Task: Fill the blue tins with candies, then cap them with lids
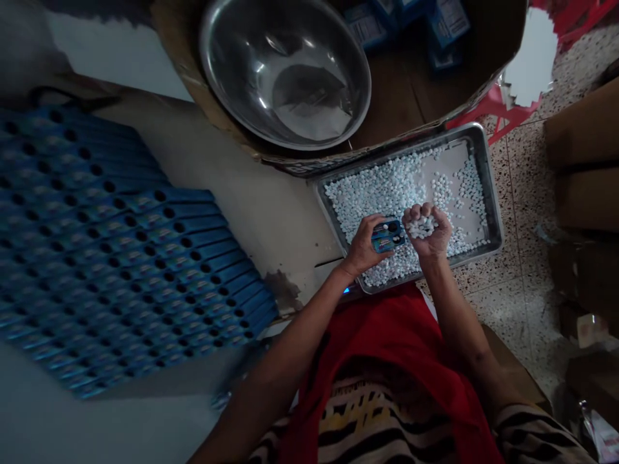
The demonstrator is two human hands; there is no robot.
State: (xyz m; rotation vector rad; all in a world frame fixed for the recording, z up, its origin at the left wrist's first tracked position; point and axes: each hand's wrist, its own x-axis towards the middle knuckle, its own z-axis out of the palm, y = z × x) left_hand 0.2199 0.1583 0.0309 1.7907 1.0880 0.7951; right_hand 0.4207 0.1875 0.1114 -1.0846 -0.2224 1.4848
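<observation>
My left hand (360,250) is closed around small blue boxes (387,243), seemingly two side by side, with dark round holes facing up. A few white bits show at those holes. Palm up and fingers curled, my right hand (432,241) cups a heap of small white pellets (420,227) just right of the boxes. Both hands are over a metal tray (494,200) spread with many more loose white pellets (372,187). They lie thickest on the tray's left side and thinner toward the right.
Rows of similar blue boxes (159,270) with round holes stand stacked at left. Beyond the tray, a steel bowl (285,77) rests in a large cardboard carton (401,90) that also holds blue packs (447,26). Brown cartons (585,142) line the right. A red stool (498,106) stands behind.
</observation>
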